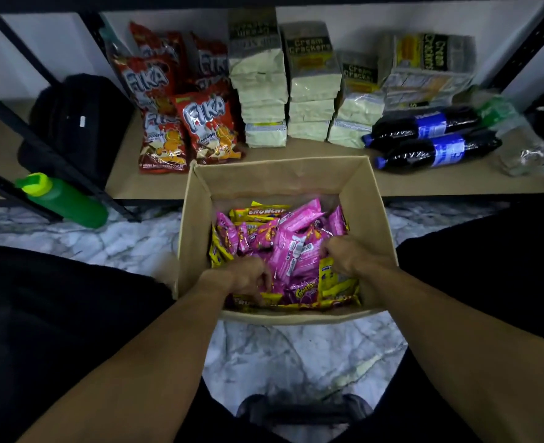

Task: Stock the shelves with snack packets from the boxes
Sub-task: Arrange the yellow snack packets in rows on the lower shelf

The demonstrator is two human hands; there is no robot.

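An open cardboard box (pixel 365 199) stands on the marble floor in front of the low shelf (pixel 296 183). It is full of pink snack packets (pixel 299 238) and yellow snack packets (pixel 261 214). Both hands are inside the box. My left hand (pixel 248 278) has its fingers curled down among the packets near the front left, pinching at a yellow packet. My right hand (pixel 344 254) grips the edge of a pink packet at the right side.
On the shelf lie red Fika bags (pixel 205 123), stacks of cream cracker packs (pixel 312 87) and two dark soda bottles (pixel 433 145). A green bottle (pixel 63 199) and a black bag (pixel 75 119) sit at left by the black shelf posts.
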